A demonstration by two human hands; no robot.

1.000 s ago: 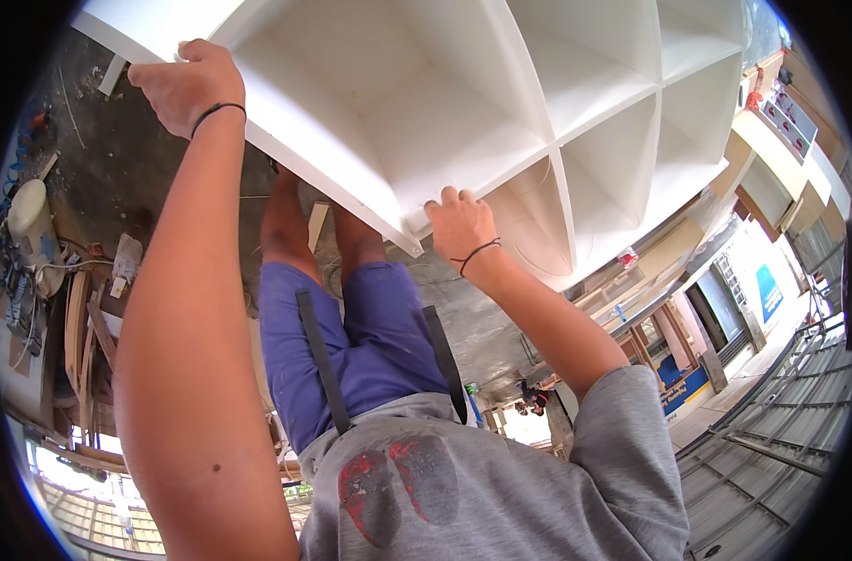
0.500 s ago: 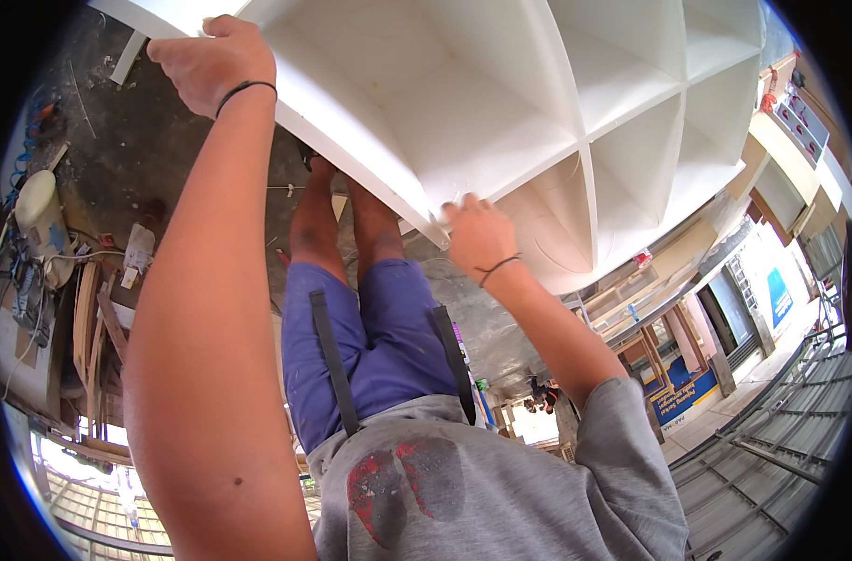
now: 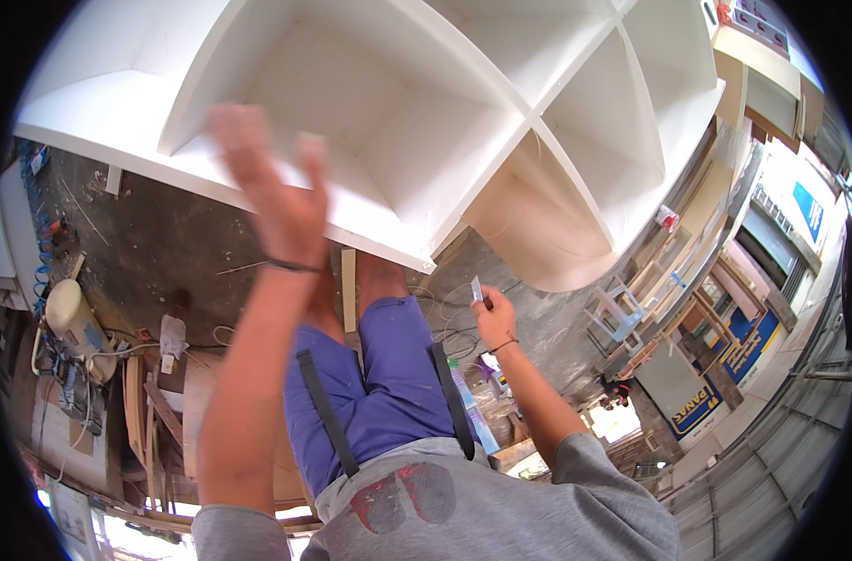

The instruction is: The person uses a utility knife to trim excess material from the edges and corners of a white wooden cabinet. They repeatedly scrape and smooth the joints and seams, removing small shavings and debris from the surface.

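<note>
A large white cabinet [image 3: 486,182] with square compartments fills the top of the view, its edge running diagonally above my legs. Over that edge my left hand [image 3: 281,196] is lifted, blurred by motion, with fingers stretched and thumb apart; it holds nothing. Whether it touches the board I cannot tell. My right hand [image 3: 494,320] is below the cabinet's near corner, clear of it. Pinched between its thumb and fingers is a small flat pale grey blade-like piece [image 3: 476,288], pointing up. A curved beige panel [image 3: 538,220] shows in the compartment nearest that hand.
Cables [image 3: 440,309] and scraps lie on the dark floor [image 3: 187,220]. At left are a cream-coloured tank [image 3: 71,313] and upright wood strips [image 3: 136,411]. A light blue stool-like frame [image 3: 617,309] and blue-and-yellow boards [image 3: 697,416] stand at right.
My left hand has let go of the cabinet's edge and swung right and down. My right hand has left the corner and dropped lower, its flat piece now showing. The cabinet appears shifted left in view.
</note>
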